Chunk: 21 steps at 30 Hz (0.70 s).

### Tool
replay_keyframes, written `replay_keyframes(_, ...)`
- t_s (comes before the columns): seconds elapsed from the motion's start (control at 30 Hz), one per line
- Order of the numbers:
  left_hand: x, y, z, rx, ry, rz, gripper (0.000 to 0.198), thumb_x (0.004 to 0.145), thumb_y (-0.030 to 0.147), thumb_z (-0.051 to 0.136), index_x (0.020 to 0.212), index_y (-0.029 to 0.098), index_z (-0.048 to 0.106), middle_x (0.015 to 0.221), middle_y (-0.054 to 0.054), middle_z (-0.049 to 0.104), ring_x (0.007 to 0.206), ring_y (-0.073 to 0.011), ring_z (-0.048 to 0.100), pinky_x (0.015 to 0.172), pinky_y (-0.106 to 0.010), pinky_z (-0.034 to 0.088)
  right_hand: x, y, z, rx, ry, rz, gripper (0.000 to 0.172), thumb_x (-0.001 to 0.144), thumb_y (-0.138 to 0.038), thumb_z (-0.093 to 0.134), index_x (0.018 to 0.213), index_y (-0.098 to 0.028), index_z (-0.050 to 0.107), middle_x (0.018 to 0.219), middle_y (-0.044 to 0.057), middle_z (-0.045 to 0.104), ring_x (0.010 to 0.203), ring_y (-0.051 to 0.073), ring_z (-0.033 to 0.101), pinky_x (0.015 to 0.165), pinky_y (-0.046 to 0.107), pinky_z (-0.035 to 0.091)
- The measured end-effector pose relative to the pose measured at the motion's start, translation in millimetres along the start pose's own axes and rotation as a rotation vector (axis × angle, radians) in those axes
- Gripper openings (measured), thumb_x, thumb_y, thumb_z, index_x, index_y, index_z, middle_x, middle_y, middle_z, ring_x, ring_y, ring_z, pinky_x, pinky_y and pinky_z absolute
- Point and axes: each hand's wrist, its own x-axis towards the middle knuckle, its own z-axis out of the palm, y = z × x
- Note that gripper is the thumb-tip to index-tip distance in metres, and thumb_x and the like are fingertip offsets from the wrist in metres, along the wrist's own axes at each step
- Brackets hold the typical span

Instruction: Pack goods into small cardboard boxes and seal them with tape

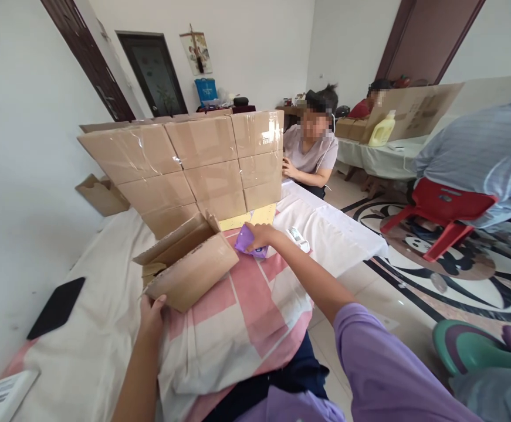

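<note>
An open cardboard box (191,266) lies tilted on a pink and white cloth (255,299) that covers the table. My left hand (151,316) grips the box's near flap from below, fingers closed on the edge. My right hand (259,234) reaches out past the box, closed on a purple packet (247,242) at the foot of a stack of taped cardboard boxes (198,164). A yellow sheet (249,218) lies under the stack.
A black phone (57,306) lies at the table's left. A small white object (298,237) rests right of my hand. One person sits behind the stack; others sit at a far table with a yellow bottle (382,130). A red stool (440,214) stands on the floor.
</note>
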Motion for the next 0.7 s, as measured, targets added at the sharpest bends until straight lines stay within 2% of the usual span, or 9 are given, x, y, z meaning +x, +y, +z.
replay_keyframes(0.07, -4, 6, 0.5, -0.018, -0.028, -0.027, 0.066, 0.064, 0.055, 0.078, 0.118, 0.019, 0.065, 0.109, -0.011, 0.071, 0.115, -0.0361, 0.065, 0.113, -0.053, 0.046, 3, 7, -4, 0.026, -0.021, -0.02, 0.119, 0.062, -0.056, 0.09, 0.162, -0.023, 0.036, 0.139, 0.02, 0.066, 0.124, 0.044, 0.066, 0.099, 0.046, 0.051)
replay_keyframes(0.17, -9, 16, 2.0, 0.021, -0.063, 0.015, 0.065, 0.067, 0.051, 0.08, 0.122, 0.02, 0.065, 0.115, -0.01, 0.07, 0.121, -0.036, 0.062, 0.116, -0.053, 0.043, 2, 16, -3, 0.101, 0.036, -0.056, 0.112, 0.065, -0.049, 0.09, 0.161, -0.022, 0.039, 0.143, 0.019, 0.065, 0.129, 0.041, 0.064, 0.1, 0.042, 0.051)
replay_keyframes(0.27, -12, 24, 5.1, 0.018, -0.076, 0.054, 0.07, 0.067, 0.053, 0.08, 0.127, 0.021, 0.064, 0.121, -0.011, 0.069, 0.125, -0.0366, 0.06, 0.115, -0.053, 0.044, -1, 23, 2, 0.156, 0.1, -0.072, 0.093, 0.076, -0.044, 0.084, 0.156, -0.017, 0.047, 0.146, 0.02, 0.063, 0.13, 0.036, 0.063, 0.1, 0.038, 0.05)
replay_keyframes(0.33, -13, 28, 7.2, 0.007, -0.085, 0.065, 0.074, 0.067, 0.054, 0.081, 0.13, 0.021, 0.062, 0.123, -0.012, 0.068, 0.126, -0.037, 0.059, 0.114, -0.052, 0.045, -4, 24, 4, 0.156, 0.099, -0.093, 0.076, 0.081, -0.041, 0.08, 0.149, -0.017, 0.055, 0.141, 0.017, 0.067, 0.124, 0.033, 0.066, 0.098, 0.036, 0.05)
replay_keyframes(0.43, -14, 31, 9.2, 0.009, -0.088, 0.067, 0.078, 0.066, 0.055, 0.082, 0.133, 0.02, 0.061, 0.126, -0.013, 0.068, 0.125, -0.0375, 0.06, 0.111, -0.05, 0.048, -8, 21, 5, 0.133, 0.117, -0.107, 0.065, 0.085, -0.037, 0.075, 0.145, -0.018, 0.058, 0.136, 0.015, 0.07, 0.124, 0.036, 0.064, 0.101, 0.04, 0.047)
replay_keyframes(0.57, -13, 33, 9.7, 0.01, -0.096, 0.079, 0.082, 0.065, 0.056, 0.082, 0.135, 0.019, 0.06, 0.13, -0.015, 0.067, 0.122, -0.0376, 0.061, 0.107, -0.048, 0.051, -9, 11, 7, 0.1, 0.136, -0.112, 0.067, 0.086, -0.04, 0.072, 0.147, -0.019, 0.055, 0.141, 0.017, 0.065, 0.128, 0.04, 0.058, 0.108, 0.046, 0.042)
replay_keyframes(0.7, -12, 32, 8.2, 0.03, -0.103, 0.104, 0.083, 0.066, 0.056, 0.081, 0.136, 0.018, 0.06, 0.13, -0.015, 0.068, 0.122, -0.038, 0.062, 0.106, -0.05, 0.051, -4, 3, 12, 0.044, 0.061, -0.053, 0.1, 0.074, -0.055, 0.081, 0.159, -0.022, 0.04, 0.15, 0.021, 0.054, 0.133, 0.047, 0.054, 0.114, 0.056, 0.035)
